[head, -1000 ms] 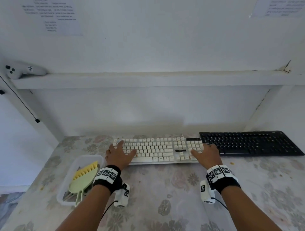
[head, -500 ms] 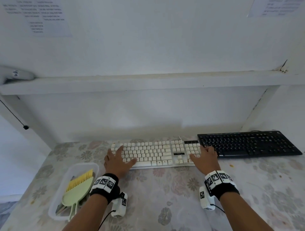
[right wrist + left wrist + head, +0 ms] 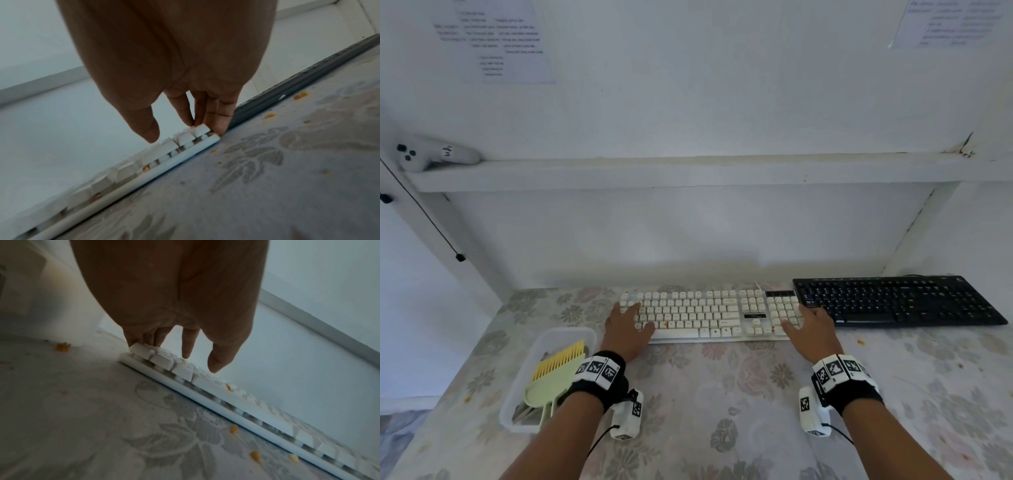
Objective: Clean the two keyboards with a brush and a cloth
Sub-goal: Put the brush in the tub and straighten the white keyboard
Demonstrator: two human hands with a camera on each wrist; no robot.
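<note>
A white keyboard (image 3: 702, 315) lies on the flowered tablecloth, with a black keyboard (image 3: 900, 301) right beside it on its right. My left hand (image 3: 626, 325) rests with straight fingers on the white keyboard's left end. In the left wrist view the fingers (image 3: 144, 340) touch the end keys (image 3: 162, 359), and the thumb hovers just above them. My right hand (image 3: 808, 327) rests likewise on the right end (image 3: 197, 129), with its little finger in the gap next to the black keyboard (image 3: 287, 87). A green brush (image 3: 556, 371) with yellow bristles lies in a clear tray (image 3: 566, 331).
Orange crumbs (image 3: 255, 456) are scattered on the cloth and between the white keys (image 3: 228, 387). The tray stands at the table's left, near my left wrist. A white shelf (image 3: 688, 173) overhangs the back wall, with a game controller (image 3: 431, 156) on it. A black cord (image 3: 424, 212) hangs at left.
Both hands stay on the ends of the white keyboard. Only the head view has shifted a little.
</note>
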